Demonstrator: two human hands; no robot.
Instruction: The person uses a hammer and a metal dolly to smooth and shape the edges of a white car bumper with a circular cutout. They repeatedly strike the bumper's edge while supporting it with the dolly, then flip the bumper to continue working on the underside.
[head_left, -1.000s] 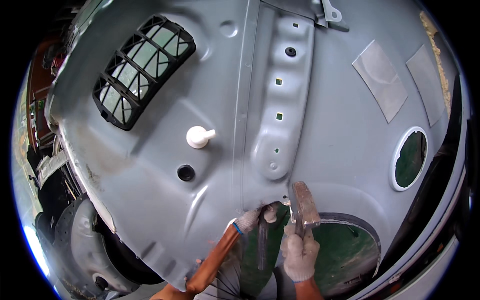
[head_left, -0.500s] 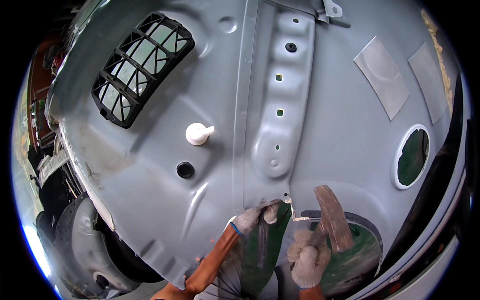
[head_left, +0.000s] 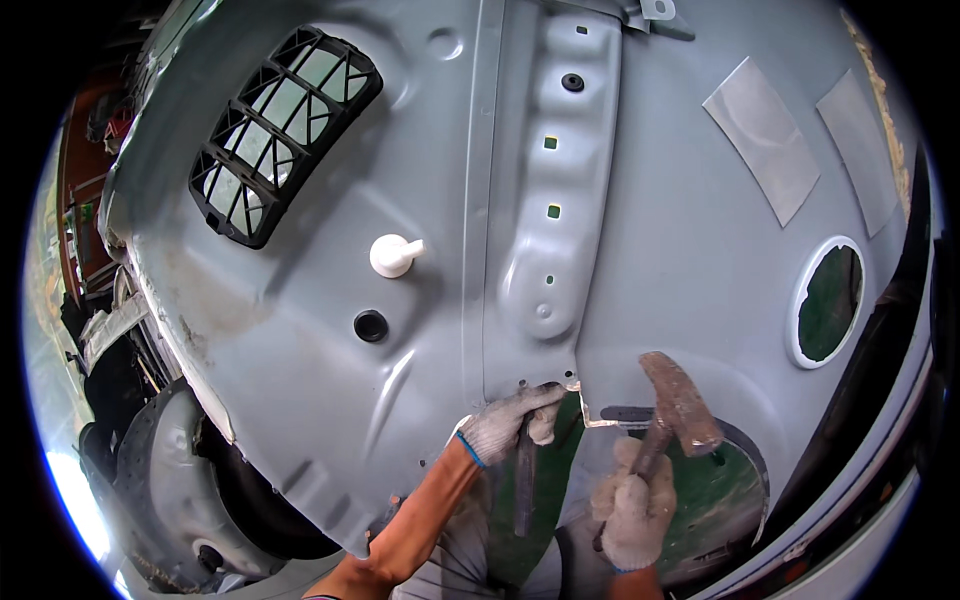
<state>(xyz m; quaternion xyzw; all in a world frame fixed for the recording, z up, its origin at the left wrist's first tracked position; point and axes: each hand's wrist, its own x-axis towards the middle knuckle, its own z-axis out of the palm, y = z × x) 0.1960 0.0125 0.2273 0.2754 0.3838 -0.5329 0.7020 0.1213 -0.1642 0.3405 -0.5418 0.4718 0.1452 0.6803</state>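
Observation:
A white glove with a blue cuff covers my left hand (head_left: pixel 510 418) at the lower edge of a grey sheet-metal body panel (head_left: pixel 420 410). Its fingers are closed around a dark metal bar (head_left: pixel 525 490) that hangs below them, and a finger reaches along the cut edge. My gloved right hand (head_left: pixel 637 512) grips the handle of a hammer with a rusty brown head (head_left: pixel 678 405). That head is raised apart from the bar, to the right of the panel's jagged pale cut edge (head_left: pixel 590 415). Part of the bar is hidden by the left glove.
The panel carries a black vent grille (head_left: pixel 290 135), a white plastic nozzle (head_left: pixel 395 256) and a black plug (head_left: pixel 370 326). Two grey pads (head_left: pixel 763 145) are on the right, above a round white-rimmed opening (head_left: pixel 795 310). A wheel-arch part (head_left: pixel 180 480) lies at lower left.
The hammer and my right hand have shifted right, and the hammer head has tilted. My left hand's finger now stretches farther right along the edge. The view has moved slightly.

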